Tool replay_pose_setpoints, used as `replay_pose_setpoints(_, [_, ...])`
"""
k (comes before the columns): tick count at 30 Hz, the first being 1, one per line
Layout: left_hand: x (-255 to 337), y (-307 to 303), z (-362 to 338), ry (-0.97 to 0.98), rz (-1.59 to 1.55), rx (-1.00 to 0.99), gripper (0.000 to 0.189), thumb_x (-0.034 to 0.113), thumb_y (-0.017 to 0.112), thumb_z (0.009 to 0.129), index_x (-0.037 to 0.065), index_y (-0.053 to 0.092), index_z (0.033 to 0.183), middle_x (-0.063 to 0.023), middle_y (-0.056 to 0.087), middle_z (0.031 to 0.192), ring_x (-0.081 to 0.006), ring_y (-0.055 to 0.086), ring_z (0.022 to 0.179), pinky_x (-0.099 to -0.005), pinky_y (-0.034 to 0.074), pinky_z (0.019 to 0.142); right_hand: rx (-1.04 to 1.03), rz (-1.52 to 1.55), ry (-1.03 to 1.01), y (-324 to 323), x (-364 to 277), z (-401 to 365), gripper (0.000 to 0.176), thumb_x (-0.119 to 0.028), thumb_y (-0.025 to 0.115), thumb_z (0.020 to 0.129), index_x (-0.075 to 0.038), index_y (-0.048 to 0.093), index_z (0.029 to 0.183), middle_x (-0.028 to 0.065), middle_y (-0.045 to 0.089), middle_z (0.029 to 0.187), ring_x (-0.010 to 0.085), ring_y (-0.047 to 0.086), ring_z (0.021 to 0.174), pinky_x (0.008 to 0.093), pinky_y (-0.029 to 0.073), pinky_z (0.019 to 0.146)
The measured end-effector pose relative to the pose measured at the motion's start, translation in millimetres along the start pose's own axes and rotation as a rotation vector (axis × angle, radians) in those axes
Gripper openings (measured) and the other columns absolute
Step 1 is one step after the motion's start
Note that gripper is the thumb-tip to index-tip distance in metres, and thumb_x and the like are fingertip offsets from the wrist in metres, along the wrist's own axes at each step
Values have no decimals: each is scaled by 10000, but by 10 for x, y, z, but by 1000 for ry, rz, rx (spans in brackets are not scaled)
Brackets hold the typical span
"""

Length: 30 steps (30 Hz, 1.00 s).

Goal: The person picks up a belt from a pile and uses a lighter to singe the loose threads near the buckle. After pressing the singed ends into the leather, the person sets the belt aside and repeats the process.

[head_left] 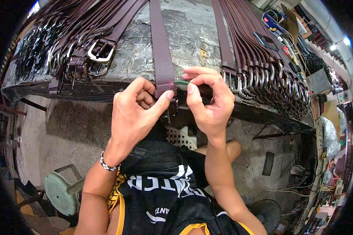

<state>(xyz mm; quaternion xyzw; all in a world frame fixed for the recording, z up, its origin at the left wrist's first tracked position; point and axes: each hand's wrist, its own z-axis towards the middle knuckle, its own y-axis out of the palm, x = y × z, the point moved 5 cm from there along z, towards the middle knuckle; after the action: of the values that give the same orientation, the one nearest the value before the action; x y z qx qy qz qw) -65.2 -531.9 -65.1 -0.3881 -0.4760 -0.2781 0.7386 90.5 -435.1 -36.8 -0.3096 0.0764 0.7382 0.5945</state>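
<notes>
A dark brown belt point(163, 58) runs down the middle of the worn table, its buckle end hanging over the front edge. My left hand point(135, 107) pinches that end from the left, thumb on the belt loop and fingers curled beside it. From the right, my right hand point(211, 100) holds a small thin green piece point(181, 83) between thumb and forefinger, its tip at the belt's right edge. The buckle point(172, 109) below the loop is partly hidden by the belt and my left hand.
Brown belts with silver buckles point(101, 51) lie at the left, and a thick row point(268, 80) at the right of the table point(192, 27). A phone point(266, 41) rests on the right belts. Below are a green stool point(60, 194) and a white basket point(180, 137).
</notes>
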Motion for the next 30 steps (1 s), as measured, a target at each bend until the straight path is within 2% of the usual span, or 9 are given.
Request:
replay_pose_setpoints(15, [-38, 12, -2, -49, -67, -25, 263, 161, 819, 934, 38, 597, 866, 73, 556, 621, 29, 395, 564, -199, 257, 488, -9, -27, 7, 1, -21, 6, 145, 55, 705, 826, 10, 637, 946, 167, 743, 1078, 260, 726, 929, 364, 570, 862])
replay_pose_setpoints(18, [-18, -10, 13, -20, -55, -3, 277, 146, 836, 896, 3, 607, 829, -6, 578, 537, 2, 443, 512, -223, 321, 451, -9, -28, 7, 4, -20, 8, 148, 55, 703, 823, 10, 639, 949, 167, 744, 1070, 269, 729, 937, 368, 569, 866])
replay_pose_setpoints(24, [-71, -3, 3, 10, -130, -8, 242, 137, 787, 938, -14, 628, 838, -15, 621, 573, -3, 481, 533, -226, 371, 486, 34, 43, 68, -4, 4, -12, 129, 49, 698, 849, 12, 644, 961, 155, 747, 1076, 227, 722, 932, 336, 563, 860])
replay_pose_setpoints(27, [-42, -44, -25, 6, -126, -59, 173, 125, 718, 1003, -26, 660, 938, 2, 683, 701, -23, 581, 624, -203, 447, 553, 35, 98, 107, -52, 21, -3, 118, 47, 689, 871, 15, 646, 975, 145, 745, 1082, 196, 714, 937, 311, 555, 864])
replay_pose_setpoints(30, [-85, -43, -28, 28, -152, -10, 187, 120, 758, 957, -29, 673, 885, -17, 662, 606, -4, 538, 551, -221, 421, 510, 53, 276, 273, -82, 19, 17, 110, 48, 683, 881, 22, 646, 981, 142, 742, 1087, 185, 709, 943, 301, 550, 870])
